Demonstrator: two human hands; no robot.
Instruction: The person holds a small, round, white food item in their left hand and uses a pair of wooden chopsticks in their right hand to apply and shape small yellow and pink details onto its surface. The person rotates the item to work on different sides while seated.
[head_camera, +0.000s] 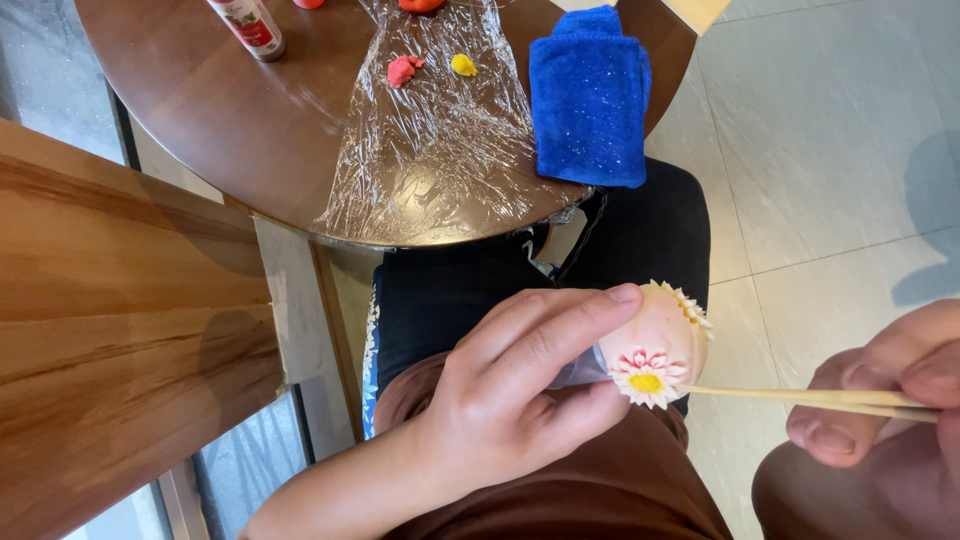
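Head view looks down on the left hand (510, 400), whose fingers (560, 320) are closed around a pale pink ball (655, 335), with the forefinger laid over its top and the thumb pressed below. The ball sits over the person's lap, clear of the desk (200, 110). On its near face is a small flower (645, 378) with pink and white petals and a yellow middle; a second white-petalled flower (688, 303) shows on the ball's upper edge.

The right hand (880, 400) comes in from the right edge, its fingers (920, 345) pinched shut on a thin wooden stick (790, 397). The stick lies nearly level, and its tip touches the near flower just beside the yellow middle.

Beneath the hands are brown trousers (600, 490) and a dark garment (450, 295), and to the right lies a pale tiled floor (830, 170).

Farther off, the round brown desk carries a sheet of clear plastic wrap (430, 150). On the wrap lie a red lump of clay (403, 70) and a yellow lump (463, 65), near each other but apart. A folded blue towel (590, 95) rests just beside the wrap, at the desk's edge. A bottle (250, 25) stands near the top of the desk. A wooden board (110, 330) fills the left side.
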